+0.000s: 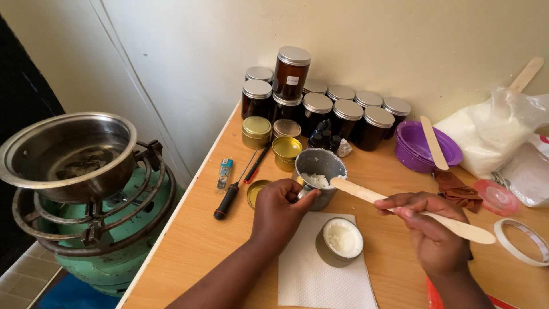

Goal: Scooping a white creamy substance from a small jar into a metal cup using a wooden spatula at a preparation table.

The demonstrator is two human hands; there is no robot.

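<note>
left hand (pixel 279 209): wrapped around the metal cup (pixel 319 176), mid-table
right hand (pixel 430 229): fingers closed on the wooden spatula (pixel 400 209), its tip over the cup
small tin (pixel 341 240): full of white wax, sitting on a paper towel (pixel 311 280) just below the cup

at the wall stand dark brown jars (pixel 343 114) with silver lids; the top jar (pixel 291 71) has a small white square label. on the right lie a clear bag (pixel 492 134) of white flakes and a white tape roll (pixel 523 241).

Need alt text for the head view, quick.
Left hand grips a metal cup of white wax while right hand holds a wooden spatula to it, above a filled tin on a paper towel.
</note>
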